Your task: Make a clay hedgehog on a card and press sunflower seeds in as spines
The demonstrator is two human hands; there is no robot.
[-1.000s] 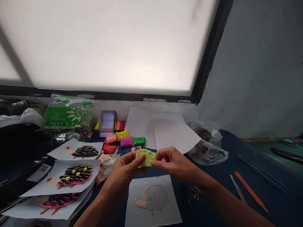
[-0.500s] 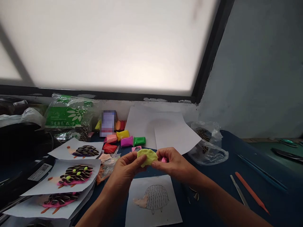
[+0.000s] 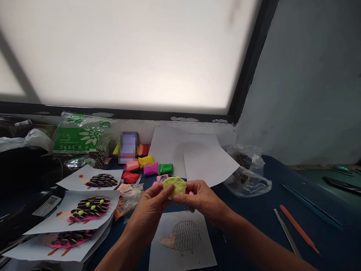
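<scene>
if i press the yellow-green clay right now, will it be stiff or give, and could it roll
The yellow-green clay would likely give, judging by its uneven surface. Its flattened shape suggests it would bend easily and probably not roll.

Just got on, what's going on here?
A person holds a flattened piece of yellow-green clay up between the fingers of the left hand and right hand. Nearer the person lies a hedgehog drawing: peach clay covers its snout, while its body shows drawn lines. Seed-covered hedgehog pictures lie to the left.
</scene>
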